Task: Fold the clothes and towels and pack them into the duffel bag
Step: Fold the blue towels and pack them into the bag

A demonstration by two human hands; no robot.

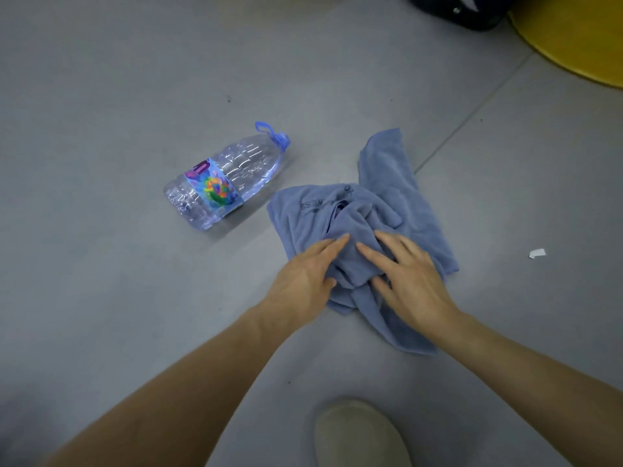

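Observation:
A crumpled blue towel (381, 203) lies bunched on the grey floor in the middle of the view, with dark lettering on its left part. My left hand (303, 278) rests flat on the towel's near left side, fingers stretched out. On the raised fold at the near right lies my right hand (408, 274), fingers spread. Neither hand grips the cloth. A dark bag (462, 11), partly cut off at the top edge, sits far from the towel; I cannot tell whether it is the duffel bag.
A large clear plastic water bottle (226, 180) with a blue handle and colourful label lies on its side left of the towel. A yellow round object (580, 35) fills the top right corner. A white paper scrap (537, 253) lies right. My shoe (360, 433) shows at the bottom.

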